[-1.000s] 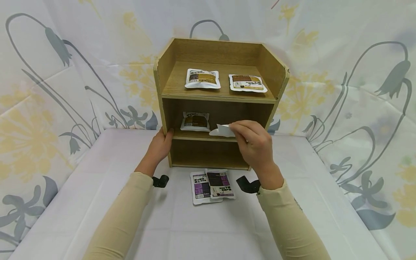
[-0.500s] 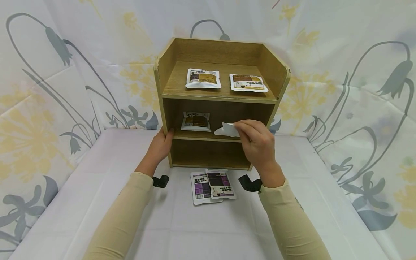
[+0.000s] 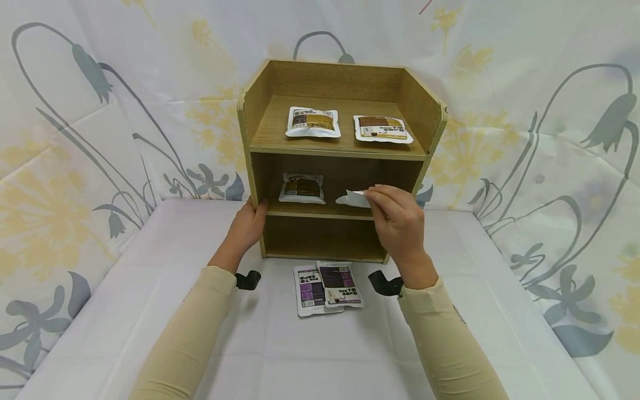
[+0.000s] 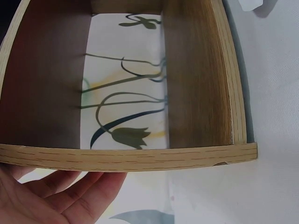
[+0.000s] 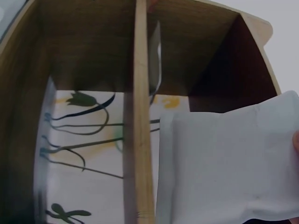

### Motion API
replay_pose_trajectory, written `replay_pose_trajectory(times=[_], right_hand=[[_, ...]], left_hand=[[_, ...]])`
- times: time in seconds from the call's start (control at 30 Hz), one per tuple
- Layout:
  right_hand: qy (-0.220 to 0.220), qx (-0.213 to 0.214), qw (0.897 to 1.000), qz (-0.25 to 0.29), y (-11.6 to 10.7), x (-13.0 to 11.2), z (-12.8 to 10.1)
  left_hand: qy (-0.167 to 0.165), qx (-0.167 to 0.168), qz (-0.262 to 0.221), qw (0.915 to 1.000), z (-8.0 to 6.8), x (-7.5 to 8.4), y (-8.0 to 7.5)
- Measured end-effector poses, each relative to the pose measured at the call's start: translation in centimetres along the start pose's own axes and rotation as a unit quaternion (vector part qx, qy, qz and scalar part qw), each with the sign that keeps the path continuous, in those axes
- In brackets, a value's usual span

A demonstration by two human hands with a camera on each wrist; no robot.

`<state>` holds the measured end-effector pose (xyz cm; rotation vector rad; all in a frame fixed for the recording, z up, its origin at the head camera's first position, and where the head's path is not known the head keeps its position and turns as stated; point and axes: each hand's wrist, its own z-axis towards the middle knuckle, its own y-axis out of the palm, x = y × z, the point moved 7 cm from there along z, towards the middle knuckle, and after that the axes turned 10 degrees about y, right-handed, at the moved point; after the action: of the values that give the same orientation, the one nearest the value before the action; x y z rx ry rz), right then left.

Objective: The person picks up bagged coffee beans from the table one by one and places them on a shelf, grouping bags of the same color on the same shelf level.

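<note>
A small wooden shelf unit [image 3: 340, 150] stands at the back of the white table. My right hand [image 3: 397, 222] pinches a white pouch [image 3: 355, 199] by its near edge, the pouch lying over the right side of the middle shelf; the right wrist view shows its plain white back [image 5: 229, 163]. My left hand [image 3: 247, 222] rests with straight fingers against the unit's left side panel [image 4: 126, 157]. A brown-labelled pouch [image 3: 301, 188] lies on the left of the middle shelf.
Two brown-labelled pouches [image 3: 313, 122] [image 3: 382, 128] lie on the top shelf. Two purple-labelled pouches [image 3: 327, 286] overlap on the table in front of the unit. The bottom shelf [image 3: 322, 239] holds nothing. A floral cloth backdrop [image 3: 525, 111] surrounds the table.
My right hand has carried the white pouch further back and to the right into the middle shelf. My left hand has stayed on the side panel.
</note>
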<state>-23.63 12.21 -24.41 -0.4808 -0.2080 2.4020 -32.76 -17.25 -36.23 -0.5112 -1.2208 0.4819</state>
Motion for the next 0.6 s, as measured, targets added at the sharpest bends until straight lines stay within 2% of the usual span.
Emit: replay_pose_trajectory(times=[0.3, 0.6], right_hand=[[-0.023, -0.009, 1.000, -0.016, 0.6, 0.7, -1.1], [-0.011, -0.038, 0.999, -0.030, 1.5, 1.2, -2.3]], left_hand=[[0.000, 0.001, 0.002, 1.0000, -0.1, 0.1, 0.0], [0.000, 0.003, 0.008, 1.0000, -0.1, 0.1, 0.0]])
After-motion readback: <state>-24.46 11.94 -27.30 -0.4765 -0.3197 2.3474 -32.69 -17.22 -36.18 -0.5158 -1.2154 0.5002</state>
